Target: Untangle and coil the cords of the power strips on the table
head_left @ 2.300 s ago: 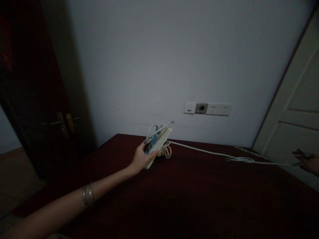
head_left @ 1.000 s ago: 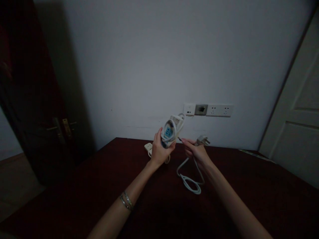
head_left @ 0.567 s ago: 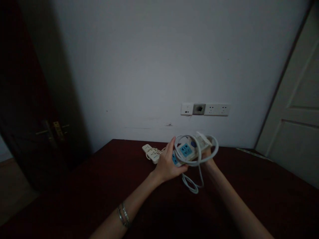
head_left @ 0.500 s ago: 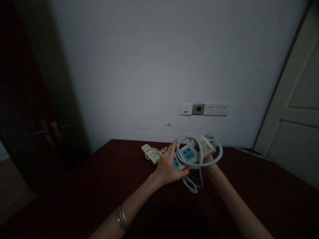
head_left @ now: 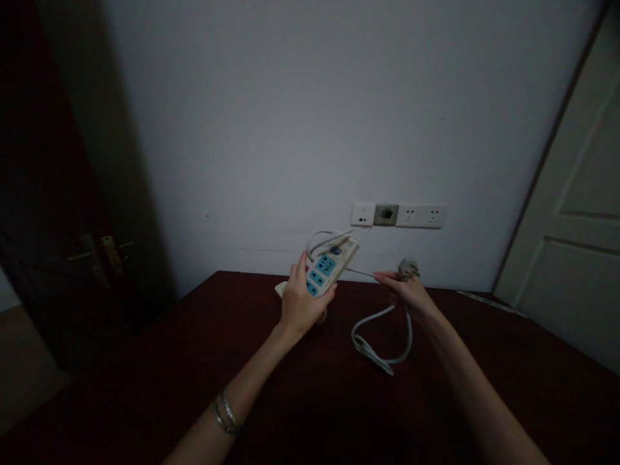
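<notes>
My left hand [head_left: 299,303] is closed round a white power strip [head_left: 326,266] with blue sockets, held tilted above the dark red table [head_left: 203,361]. Cord is looped round the strip's upper end. My right hand [head_left: 405,292] pinches the white cord [head_left: 382,336] near its grey plug [head_left: 408,266], which sticks up above the fingers. A stretch of cord runs taut between the two hands, and a slack loop hangs down onto the table. A second white power strip [head_left: 281,289] lies on the table behind my left hand, mostly hidden.
A row of wall sockets [head_left: 398,215] sits on the white wall just above the table. A dark wooden door [head_left: 58,213] with a brass handle stands at the left, a white door [head_left: 576,213] at the right. The room is dim.
The hands, close together half a second ago with cord loops round the strip, have moved apart. The strip rose and tilted leftward; the right hand pulled the cord out to the right.
</notes>
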Tool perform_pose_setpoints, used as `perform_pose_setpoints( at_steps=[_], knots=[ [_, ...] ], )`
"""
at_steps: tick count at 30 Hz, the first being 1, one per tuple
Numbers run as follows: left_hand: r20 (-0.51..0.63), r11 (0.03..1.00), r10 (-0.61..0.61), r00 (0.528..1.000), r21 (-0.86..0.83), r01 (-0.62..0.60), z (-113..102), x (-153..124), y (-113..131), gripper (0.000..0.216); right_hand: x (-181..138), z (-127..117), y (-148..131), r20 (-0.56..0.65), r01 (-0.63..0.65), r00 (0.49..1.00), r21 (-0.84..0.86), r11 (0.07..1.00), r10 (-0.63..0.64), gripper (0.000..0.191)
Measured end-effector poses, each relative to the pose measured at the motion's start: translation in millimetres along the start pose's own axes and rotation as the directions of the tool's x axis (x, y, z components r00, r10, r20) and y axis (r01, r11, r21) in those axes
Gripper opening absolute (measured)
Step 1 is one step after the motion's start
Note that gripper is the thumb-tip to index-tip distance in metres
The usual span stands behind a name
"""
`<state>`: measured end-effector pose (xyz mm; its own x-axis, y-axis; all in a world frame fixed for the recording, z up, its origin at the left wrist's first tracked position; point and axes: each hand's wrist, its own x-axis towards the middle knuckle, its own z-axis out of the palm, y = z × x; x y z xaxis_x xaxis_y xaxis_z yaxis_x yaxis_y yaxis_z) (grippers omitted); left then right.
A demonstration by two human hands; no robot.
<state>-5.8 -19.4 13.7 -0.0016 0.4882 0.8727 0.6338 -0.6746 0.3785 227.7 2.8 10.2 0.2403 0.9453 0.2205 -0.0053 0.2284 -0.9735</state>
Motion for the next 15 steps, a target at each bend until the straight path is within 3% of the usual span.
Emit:
perform_pose_setpoints(
  at_steps=[2,4,7,12,15],
  knots=[
    [0.004,0.996,-0.059,0.998,0.063,0.058,-2.4,6.8,-12.0,0.078,-8.0,-3.6,-15.0,0.053,0.055,0.998,-0.19,0.98,-0.046,0.029],
    [0.006,0.986,-0.093,0.996,0.136,0.091,-2.7,10.7,-23.7,0.075,-16.8,-5.3,-28.5,0.181,0.154,0.979,-0.337,0.929,-0.096,0.023],
    [0.036,0.966,-0.107,0.994,0.241,0.095,0.0,11.5,-36.8,0.071,-31.8,-4.7,-44.3,0.394,0.249,0.916,-0.404,0.88,-0.079,0.016],
    [0.162,0.938,0.002,0.987,0.342,-0.058,4.1,5.8,-37.7,0.063,-57.3,-1.0,-65.7,0.519,0.257,0.855,-0.418,0.872,-0.003,0.026],
    [0.311,0.905,0.097,0.946,0.368,-0.213,4.0,1.4,-29.2,0.061,-68.7,0.1,-76.1,0.528,0.24,0.849,-0.448,0.861,0.038,0.027]
  ],
)
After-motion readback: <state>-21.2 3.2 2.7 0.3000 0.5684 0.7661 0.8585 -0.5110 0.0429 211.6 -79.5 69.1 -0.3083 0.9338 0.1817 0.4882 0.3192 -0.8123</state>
